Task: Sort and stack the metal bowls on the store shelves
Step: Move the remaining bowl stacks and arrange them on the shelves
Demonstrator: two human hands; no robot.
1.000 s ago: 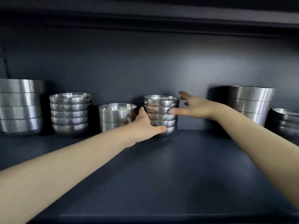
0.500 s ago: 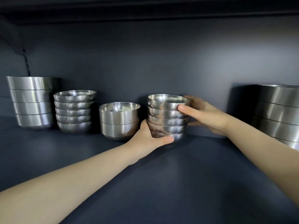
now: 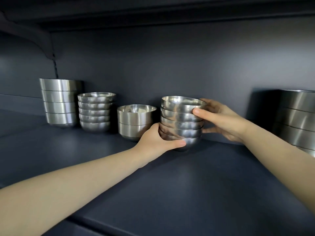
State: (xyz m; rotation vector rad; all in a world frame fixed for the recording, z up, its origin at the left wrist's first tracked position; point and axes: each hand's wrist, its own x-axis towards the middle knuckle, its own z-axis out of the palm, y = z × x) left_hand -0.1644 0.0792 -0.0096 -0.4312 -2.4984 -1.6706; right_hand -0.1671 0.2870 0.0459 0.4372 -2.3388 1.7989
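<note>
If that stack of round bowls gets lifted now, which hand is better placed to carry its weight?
Left, probably. The left hand grips the stack of round bowls at its base, so it can support from below. The right hand holds it near the top from the side, which suits steadying.

A deep shelf (image 3: pixel 170 193) with a matte, dark blue-grey surface fills the lower half of the view, running from 9 o'clock to 3 o'clock. A thin seam (image 3: pixel 102 224) crosses its front part at 7 o'clock. Behind it stands a plain back wall (image 3: pixel 170 62) in the same dark blue-grey, smooth and unmarked. Soft light gives it a paler sheen toward 2 o'clock and leaves it darker toward 10 o'clock. Along 12 o'clock the underside of an upper shelf (image 3: pixel 170 12) lies in near-black shadow. At 10 o'clock a curved dark bracket (image 3: pixel 42 43) props it, above a narrow slotted rail (image 3: pixel 55 67) running down the wall.
</note>
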